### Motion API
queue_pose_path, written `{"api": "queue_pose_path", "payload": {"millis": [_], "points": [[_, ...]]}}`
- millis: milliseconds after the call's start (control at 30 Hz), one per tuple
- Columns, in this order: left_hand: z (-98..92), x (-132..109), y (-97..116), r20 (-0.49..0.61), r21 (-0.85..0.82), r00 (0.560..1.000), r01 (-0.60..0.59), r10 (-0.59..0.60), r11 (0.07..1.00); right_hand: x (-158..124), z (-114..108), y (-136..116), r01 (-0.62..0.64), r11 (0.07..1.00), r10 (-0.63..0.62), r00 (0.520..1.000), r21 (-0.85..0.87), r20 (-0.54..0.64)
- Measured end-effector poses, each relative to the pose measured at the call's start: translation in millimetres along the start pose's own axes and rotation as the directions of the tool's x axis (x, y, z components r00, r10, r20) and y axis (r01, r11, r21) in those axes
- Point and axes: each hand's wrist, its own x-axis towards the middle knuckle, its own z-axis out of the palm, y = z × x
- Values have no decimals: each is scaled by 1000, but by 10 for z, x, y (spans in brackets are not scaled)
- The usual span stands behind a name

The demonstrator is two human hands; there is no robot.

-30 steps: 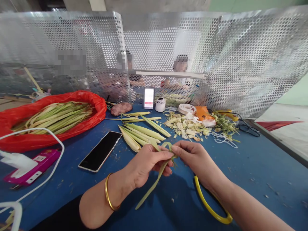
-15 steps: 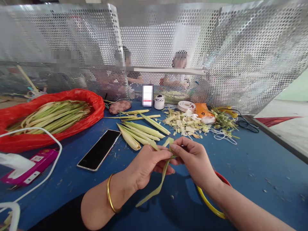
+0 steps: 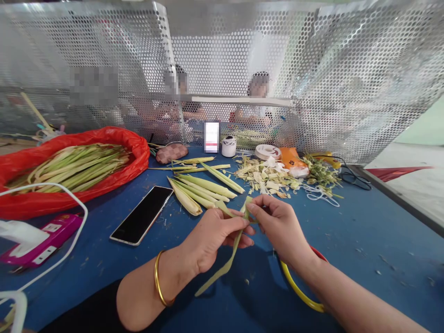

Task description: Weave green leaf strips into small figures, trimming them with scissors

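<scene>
Between my two hands is a pale green leaf strip (image 3: 227,264), folded at the top, with one long end hanging toward the table. My left hand (image 3: 220,233), below a gold bangle, is closed and pinches the strip between thumb and fingers. My right hand (image 3: 275,219) is closed too, thumb and forefinger pinching the folded upper part. The exact fold is partly hidden by my fingers. Just beyond my hands lie several flat green leaf pieces (image 3: 204,186) in a loose fan. A yellow and red ring-shaped object (image 3: 294,289) shows partly beneath my right forearm.
A red plastic bag (image 3: 137,159) of long leaves stands at left, near a purple power strip (image 3: 48,240) with a white cable. A phone (image 3: 142,215) lies left of my hands. Leaf scraps (image 3: 258,173), a tape roll (image 3: 268,152) and a perforated metal screen (image 3: 222,55) are behind.
The fold at the top of the strip has shifted slightly, and my right fingers have moved a little along it. The whole view has drifted slightly; the table things lie as before.
</scene>
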Motion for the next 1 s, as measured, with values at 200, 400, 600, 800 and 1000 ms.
{"api": "queue_pose_path", "payload": {"millis": [200,400,600,800,1000], "points": [[-23,55,-53,-41,-159,998,-62,56,985,13,-32,1,-9,999,8,999,35,44],[-9,-17,4,23,53,991,-131,130,990,123,-195,-37,212,927,-244,967,-310,-67],[-3,-41,5,81,113,994,-78,69,991,106,-166,-150,-88,995,66,943,52,326],[16,-43,-15,61,171,997,-58,48,984,47,-78,-110,-184,960,120,952,212,282],[13,-41,11,51,245,998,-40,28,969,4,-32,-87,-116,977,81,978,179,193]]}}
